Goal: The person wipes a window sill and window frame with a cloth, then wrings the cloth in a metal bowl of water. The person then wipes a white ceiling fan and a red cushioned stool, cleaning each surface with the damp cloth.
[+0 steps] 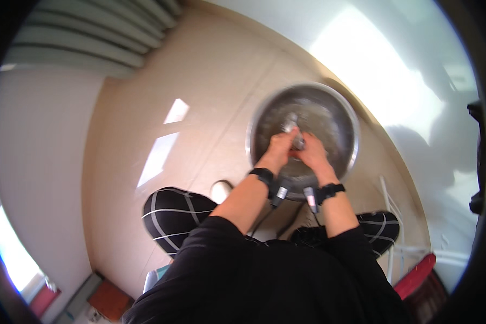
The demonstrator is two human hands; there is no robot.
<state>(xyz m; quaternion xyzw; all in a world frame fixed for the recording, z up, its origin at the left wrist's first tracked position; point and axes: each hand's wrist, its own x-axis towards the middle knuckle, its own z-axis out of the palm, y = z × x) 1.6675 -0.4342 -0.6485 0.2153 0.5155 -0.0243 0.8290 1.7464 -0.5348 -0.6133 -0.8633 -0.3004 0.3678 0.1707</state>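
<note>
A round stainless-steel basin of cloudy water stands on the floor before me. Both hands are over its inside, close together near the middle. My left hand and my right hand grip a pale, shiny object between them. Its far end sticks out beyond my fingers. Blur and glare hide what it is, though it looks partly see-through. My fingertips are partly hidden, and I cannot tell how deep they are in the water.
A white wall with bright sunlight rises close to the basin's right. At the upper left hangs a pleated curtain. My knees flank the near side. White metal tubing stands at right, by a red item. Cabled devices hang at my wrists.
</note>
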